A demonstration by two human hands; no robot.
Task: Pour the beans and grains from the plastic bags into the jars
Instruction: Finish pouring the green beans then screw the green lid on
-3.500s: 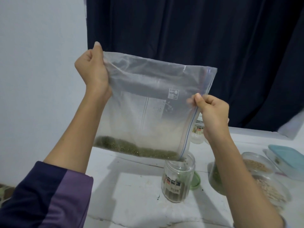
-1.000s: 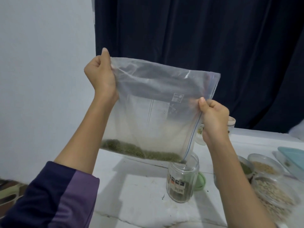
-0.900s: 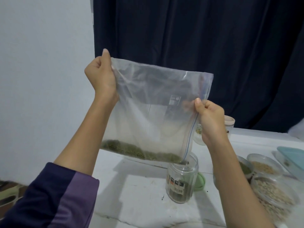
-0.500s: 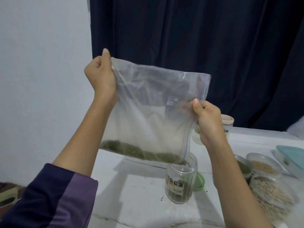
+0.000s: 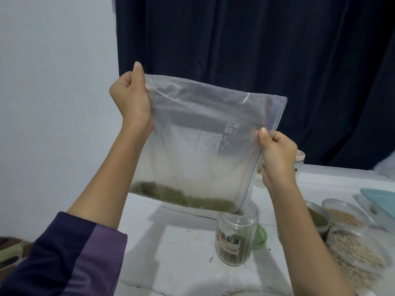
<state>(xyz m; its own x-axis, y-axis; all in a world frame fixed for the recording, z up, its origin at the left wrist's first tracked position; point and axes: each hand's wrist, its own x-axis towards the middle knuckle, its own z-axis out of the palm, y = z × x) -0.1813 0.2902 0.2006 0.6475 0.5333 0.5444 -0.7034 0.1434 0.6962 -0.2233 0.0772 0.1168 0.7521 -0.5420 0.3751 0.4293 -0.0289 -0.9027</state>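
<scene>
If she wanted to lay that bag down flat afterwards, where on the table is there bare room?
The bare patch is the white table left of the jar, under the bag and toward the near edge. The strip behind the tubs along the curtain also looks bare. The right side is crowded with tubs of grain and a teal lid.

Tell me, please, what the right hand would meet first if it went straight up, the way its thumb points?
Nothing, it seems: above the right hand, which pinches the bag at its zip edge, only the dark curtain shows, apparently well behind.
</scene>
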